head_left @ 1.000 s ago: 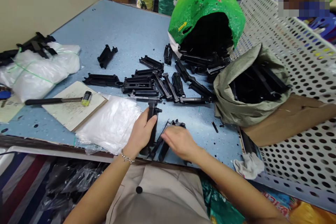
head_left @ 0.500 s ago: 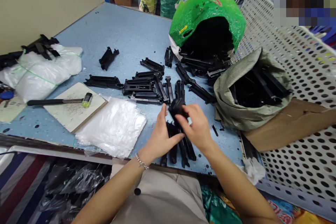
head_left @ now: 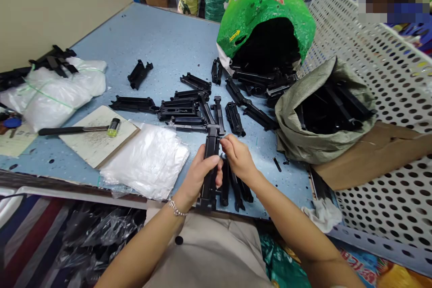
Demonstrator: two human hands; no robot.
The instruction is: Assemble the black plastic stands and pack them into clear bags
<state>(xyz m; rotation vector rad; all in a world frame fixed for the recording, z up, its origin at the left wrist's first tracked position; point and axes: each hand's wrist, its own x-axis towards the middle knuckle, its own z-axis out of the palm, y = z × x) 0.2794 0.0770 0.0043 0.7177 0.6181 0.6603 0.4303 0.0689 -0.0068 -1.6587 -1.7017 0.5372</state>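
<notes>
At the table's near edge, both hands (head_left: pixel 222 162) grip a long, black, ridged part (head_left: pixel 209 166)

Bright, fairly even light seems to fall from above, spreading a pale sheen over the blue desk (head_left: pixel 162 40) and whitening the plastic bags (head_left: pixel 146 159). Shadows are soft; the mouth of the green sack (head_left: pixel 270 45) sinks to near black, and the black part (head_left: pixel 209 166) in hand loses fine detail. Under the desk it is dimmer. Wide-angle distortion stretches the white basket (head_left: pixel 388 76) towards the edge. Coarse pixelation masks the upper right corner.
</notes>
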